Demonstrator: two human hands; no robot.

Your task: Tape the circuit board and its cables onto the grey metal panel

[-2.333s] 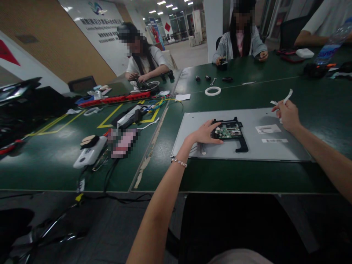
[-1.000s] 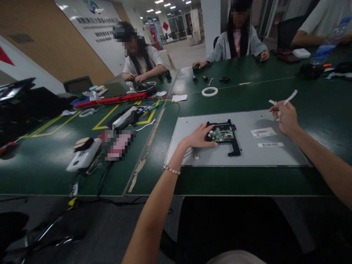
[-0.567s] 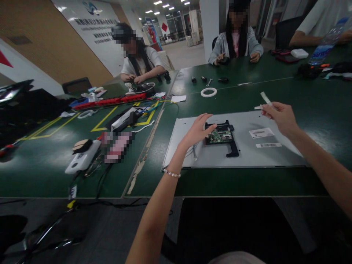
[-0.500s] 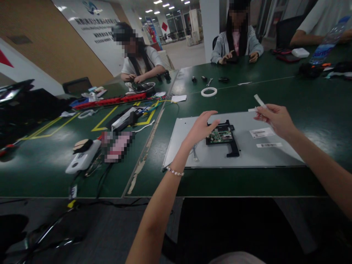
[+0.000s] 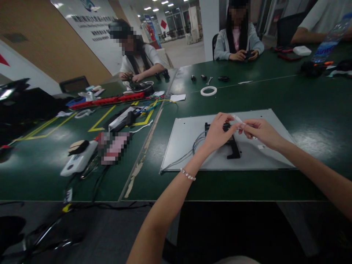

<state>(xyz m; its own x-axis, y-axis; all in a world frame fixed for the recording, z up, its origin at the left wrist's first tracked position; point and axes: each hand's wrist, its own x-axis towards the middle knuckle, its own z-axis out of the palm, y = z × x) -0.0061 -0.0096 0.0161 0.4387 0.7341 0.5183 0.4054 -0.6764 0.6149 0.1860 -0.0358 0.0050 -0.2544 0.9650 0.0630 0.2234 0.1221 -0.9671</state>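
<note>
My left hand [image 5: 218, 132] and my right hand [image 5: 260, 132] meet above a flat light-grey panel [image 5: 181, 135]. Between their fingertips is a short strip of white tape [image 5: 237, 119], pinched from both sides. A black bracket [image 5: 233, 151] lies on the panel beneath my left hand, which covers most of it and the circuit board seen there earlier. Thin grey cables [image 5: 189, 151] run from the bracket to the panel's near left corner. My right hand mostly hides the labels on the panel.
Beyond the panel lie a roll of white tape [image 5: 208, 91], a small wrench [image 5: 209, 80] and a white paper piece [image 5: 178, 98]. Leftward are a red power strip [image 5: 118, 98], a white device [image 5: 79, 158] and a phone [image 5: 117, 148]. Other people sit across the green table [image 5: 247, 96].
My right hand has moved left with the tape strip, and my left hand has come to meet it, its fingers closing on the strip. Grey cables now show left of the bracket.
</note>
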